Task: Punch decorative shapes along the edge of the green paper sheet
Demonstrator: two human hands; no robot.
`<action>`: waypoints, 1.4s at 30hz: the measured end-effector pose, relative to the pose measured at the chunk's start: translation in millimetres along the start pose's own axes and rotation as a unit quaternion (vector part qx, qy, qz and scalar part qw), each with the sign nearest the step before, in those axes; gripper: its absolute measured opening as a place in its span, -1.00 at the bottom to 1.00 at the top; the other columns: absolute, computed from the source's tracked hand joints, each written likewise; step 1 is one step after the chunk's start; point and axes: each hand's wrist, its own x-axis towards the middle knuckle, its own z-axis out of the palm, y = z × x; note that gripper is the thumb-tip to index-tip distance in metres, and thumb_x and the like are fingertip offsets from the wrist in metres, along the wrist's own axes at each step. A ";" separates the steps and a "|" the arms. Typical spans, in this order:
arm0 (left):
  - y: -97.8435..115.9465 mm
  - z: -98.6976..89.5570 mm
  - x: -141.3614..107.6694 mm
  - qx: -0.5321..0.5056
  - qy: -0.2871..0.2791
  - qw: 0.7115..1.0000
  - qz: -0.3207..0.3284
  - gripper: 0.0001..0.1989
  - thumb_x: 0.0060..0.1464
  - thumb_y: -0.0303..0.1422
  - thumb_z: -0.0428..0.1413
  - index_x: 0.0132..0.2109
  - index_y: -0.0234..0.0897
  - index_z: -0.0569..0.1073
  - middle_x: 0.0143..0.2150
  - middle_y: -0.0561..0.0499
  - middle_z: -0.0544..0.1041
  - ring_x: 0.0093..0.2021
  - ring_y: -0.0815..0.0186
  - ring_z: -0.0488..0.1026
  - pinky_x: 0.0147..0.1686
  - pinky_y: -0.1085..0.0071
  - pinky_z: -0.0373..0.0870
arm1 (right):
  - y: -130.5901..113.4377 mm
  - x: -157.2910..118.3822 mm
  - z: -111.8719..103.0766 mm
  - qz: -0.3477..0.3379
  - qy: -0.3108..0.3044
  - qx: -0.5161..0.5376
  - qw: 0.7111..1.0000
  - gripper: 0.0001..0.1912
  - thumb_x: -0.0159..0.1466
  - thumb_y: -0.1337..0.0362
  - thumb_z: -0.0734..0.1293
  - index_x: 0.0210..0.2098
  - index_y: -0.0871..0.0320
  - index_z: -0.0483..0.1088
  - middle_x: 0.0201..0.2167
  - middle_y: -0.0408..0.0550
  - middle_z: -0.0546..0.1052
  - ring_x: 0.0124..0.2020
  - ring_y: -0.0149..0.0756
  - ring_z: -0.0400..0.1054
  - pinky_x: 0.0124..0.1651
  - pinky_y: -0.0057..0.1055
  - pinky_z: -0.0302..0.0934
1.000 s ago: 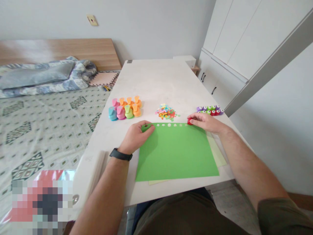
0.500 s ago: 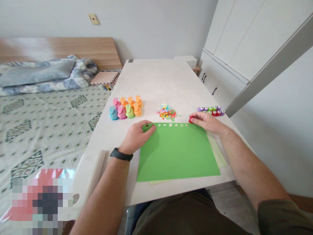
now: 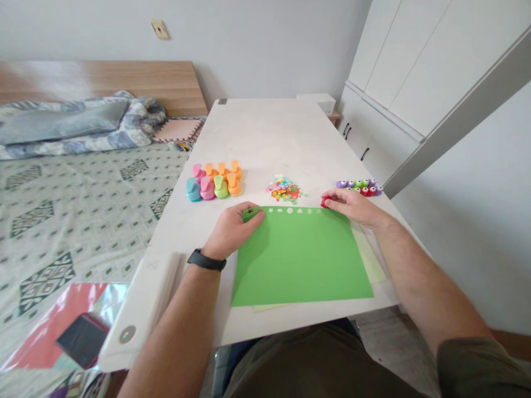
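A green sheet of paper (image 3: 305,257) lies in front of me, with a row of small shapes cut out along its far edge. My left hand (image 3: 237,228) pinches the sheet's far left corner between thumb and fingers. At the far right corner, my right hand (image 3: 352,207) is closed around a small red craft punch (image 3: 326,202) at the paper's edge. Its fingers hide part of the punch. Pale yellow paper (image 3: 369,257) sticks out from under the green sheet. Just beyond the sheet is a heap of colourful paper cutouts (image 3: 284,189).
Larger craft punches (image 3: 220,187) stand in two rows at the left. Small purple, green and red punches (image 3: 365,188) sit beyond my right hand. A long white device (image 3: 143,309) lies along the table's left edge, beside the bed (image 3: 95,221). White cabinets (image 3: 373,127) stand at the right.
Both hands keep the same hold on the paper and the red punch. The view has shifted very slightly; no object has plainly moved.
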 end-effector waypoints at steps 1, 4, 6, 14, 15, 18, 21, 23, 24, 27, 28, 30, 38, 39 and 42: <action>-0.1 0.0 0.0 0.000 0.000 1.000 -0.001 -0.57 0.19 0.01 0.12 -0.11 -0.27 0.58 -0.29 0.00 0.62 -0.34 0.27 0.49 -0.37 0.42 0.35 | -1.2 -0.5 -0.1 0.000 -0.001 0.002 1.000 -0.59 0.28 0.02 0.42 0.01 0.13 0.51 -0.03 0.07 0.63 -0.02 -0.10 0.51 0.19 -0.06 0.31; -0.3 -0.2 0.2 0.001 0.000 1.000 -0.002 -0.59 0.19 0.00 0.13 -0.11 -0.27 0.59 -0.28 0.00 0.63 -0.34 0.27 0.50 -0.37 0.42 0.35 | -4.6 -2.0 -0.4 0.000 -0.001 0.005 1.000 -0.59 0.29 0.01 0.42 0.01 0.14 0.51 -0.03 0.07 0.63 -0.01 -0.10 0.51 0.18 -0.07 0.31; -0.2 -0.4 0.4 0.004 0.001 1.000 -0.003 -0.60 0.19 -0.01 0.13 -0.12 -0.26 0.59 -0.29 0.01 0.63 -0.34 0.27 0.50 -0.37 0.42 0.35 | -6.1 -2.6 -0.5 -0.001 0.000 0.010 1.000 -0.58 0.29 0.00 0.42 0.01 0.14 0.51 -0.03 0.07 0.63 -0.02 -0.10 0.50 0.18 -0.08 0.31; -1.1 -0.6 0.4 0.008 -0.002 1.000 0.000 -0.59 0.19 -0.01 0.12 -0.12 -0.27 0.59 -0.29 0.01 0.63 -0.35 0.29 0.49 -0.38 0.43 0.33 | -7.1 -3.3 -1.3 0.007 -0.006 0.039 0.999 -0.56 0.29 0.01 0.42 0.03 0.15 0.50 -0.02 0.08 0.62 0.00 -0.11 0.49 0.21 -0.05 0.28; -1.3 -0.6 0.3 0.008 -0.001 1.000 0.000 -0.59 0.19 -0.01 0.12 -0.12 -0.26 0.59 -0.29 0.01 0.63 -0.35 0.29 0.49 -0.38 0.43 0.33 | -7.1 -3.4 -1.5 0.008 -0.006 0.041 0.999 -0.57 0.29 0.02 0.43 0.03 0.15 0.50 -0.02 0.08 0.62 0.00 -0.11 0.49 0.22 -0.05 0.28; -1.8 -0.3 0.3 0.007 0.000 1.000 0.001 -0.61 0.19 -0.02 0.13 -0.13 -0.25 0.59 -0.30 0.02 0.63 -0.35 0.29 0.49 -0.37 0.42 0.34 | -6.6 -3.9 -2.4 0.005 -0.013 0.041 0.999 -0.57 0.28 0.02 0.43 0.03 0.15 0.50 -0.02 0.07 0.61 -0.01 -0.12 0.49 0.21 -0.07 0.29; -2.4 0.2 0.7 0.004 0.003 1.000 -0.003 -0.62 0.19 -0.02 0.13 -0.13 -0.24 0.59 -0.30 0.03 0.63 -0.34 0.29 0.50 -0.36 0.42 0.34 | -5.1 -4.1 -3.8 -0.003 -0.032 0.034 0.999 -0.57 0.28 0.04 0.43 0.04 0.15 0.49 -0.03 0.06 0.61 -0.01 -0.13 0.49 0.19 -0.09 0.30; -2.6 0.4 0.9 0.003 0.006 1.000 -0.005 -0.62 0.19 -0.02 0.14 -0.13 -0.24 0.59 -0.29 0.03 0.63 -0.34 0.28 0.50 -0.36 0.42 0.35 | -3.5 -4.1 -4.8 -0.005 -0.048 0.031 0.998 -0.57 0.28 0.05 0.44 0.05 0.15 0.49 -0.04 0.05 0.61 0.00 -0.13 0.48 0.19 -0.10 0.31; -2.4 0.5 0.9 0.003 0.008 1.000 -0.006 -0.62 0.19 -0.02 0.14 -0.12 -0.24 0.59 -0.29 0.03 0.63 -0.33 0.28 0.50 -0.36 0.42 0.35 | -2.6 -4.1 -5.3 -0.004 -0.057 0.030 0.998 -0.56 0.27 0.06 0.45 0.06 0.15 0.48 -0.04 0.06 0.61 0.00 -0.13 0.48 0.18 -0.10 0.31; -0.5 0.4 0.2 -0.003 0.010 1.000 -0.004 -0.62 0.19 -0.02 0.14 -0.11 -0.23 0.59 -0.27 0.03 0.64 -0.33 0.28 0.51 -0.35 0.42 0.36 | 0.1 -4.1 -6.9 0.001 -0.079 0.033 0.996 -0.51 0.23 0.10 0.49 0.09 0.16 0.47 -0.02 0.07 0.60 0.00 -0.13 0.48 0.17 -0.11 0.33; 0.5 0.4 -0.2 -0.006 0.011 1.000 -0.001 -0.62 0.19 -0.02 0.14 -0.11 -0.23 0.59 -0.26 0.03 0.64 -0.32 0.28 0.51 -0.34 0.42 0.37 | 0.5 -4.3 -7.4 0.003 -0.086 0.032 0.996 -0.49 0.21 0.12 0.50 0.10 0.16 0.47 -0.01 0.08 0.60 0.01 -0.13 0.49 0.17 -0.11 0.33; 2.9 0.5 -1.2 -0.009 0.013 1.000 0.005 -0.61 0.19 -0.02 0.13 -0.11 -0.24 0.59 -0.25 0.02 0.65 -0.31 0.27 0.52 -0.32 0.41 0.38 | 0.0 -4.8 -8.7 0.005 -0.095 0.020 0.995 -0.48 0.19 0.14 0.50 0.11 0.15 0.48 0.00 0.07 0.60 0.01 -0.12 0.49 0.17 -0.12 0.32; 7.1 0.5 -2.6 -0.002 0.019 1.000 0.014 -0.63 0.19 -0.03 0.14 -0.12 -0.22 0.59 -0.23 0.02 0.65 -0.28 0.25 0.53 -0.30 0.41 0.39 | -11.2 -6.2 -12.1 -0.013 -0.127 -0.082 0.988 -0.53 0.21 0.11 0.47 0.08 0.12 0.51 -0.05 0.01 0.62 -0.08 -0.16 0.51 0.09 -0.19 0.34; 7.2 0.3 -2.5 -0.002 0.020 1.000 0.015 -0.64 0.19 -0.03 0.14 -0.12 -0.22 0.60 -0.23 0.02 0.66 -0.28 0.25 0.53 -0.30 0.41 0.39 | -11.5 -6.3 -12.1 -0.011 -0.128 -0.085 0.988 -0.53 0.22 0.10 0.47 0.08 0.12 0.51 -0.06 0.01 0.62 -0.09 -0.16 0.51 0.08 -0.20 0.34; 7.8 -0.1 -2.4 -0.001 0.022 1.000 0.014 -0.64 0.19 -0.03 0.14 -0.12 -0.22 0.60 -0.24 0.03 0.65 -0.29 0.26 0.52 -0.30 0.41 0.39 | -11.3 -6.8 -11.5 -0.005 -0.125 -0.085 0.988 -0.52 0.21 0.09 0.47 0.08 0.12 0.51 -0.06 0.02 0.63 -0.11 -0.17 0.51 0.06 -0.20 0.35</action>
